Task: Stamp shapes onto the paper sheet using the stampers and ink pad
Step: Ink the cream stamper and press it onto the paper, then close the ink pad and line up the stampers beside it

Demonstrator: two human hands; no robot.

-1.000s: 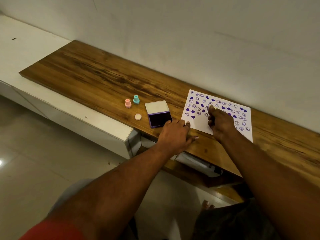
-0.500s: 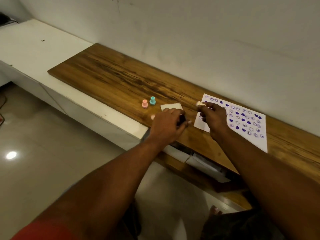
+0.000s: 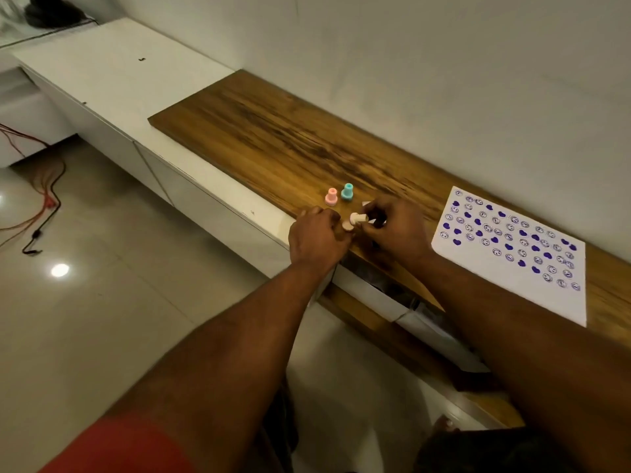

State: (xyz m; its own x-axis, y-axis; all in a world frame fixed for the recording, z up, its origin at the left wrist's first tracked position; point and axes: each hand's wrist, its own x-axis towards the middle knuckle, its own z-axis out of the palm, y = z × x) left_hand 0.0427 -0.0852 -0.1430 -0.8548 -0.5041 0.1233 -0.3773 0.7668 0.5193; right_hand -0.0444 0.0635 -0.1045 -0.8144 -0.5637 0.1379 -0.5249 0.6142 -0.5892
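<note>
Now | left hand [image 3: 316, 237] pinching one round cap [image 3: 347, 226] | two upright stampers, pink [image 3: 331, 197] and teal [image 3: 347, 192], just behind | right hand [image 3: 396, 228] gripping one white stamper [image 3: 358, 218] | one sheet [image 3: 512, 249] of purple stamps, far right on wooden top [image 3: 273, 138]
</note>
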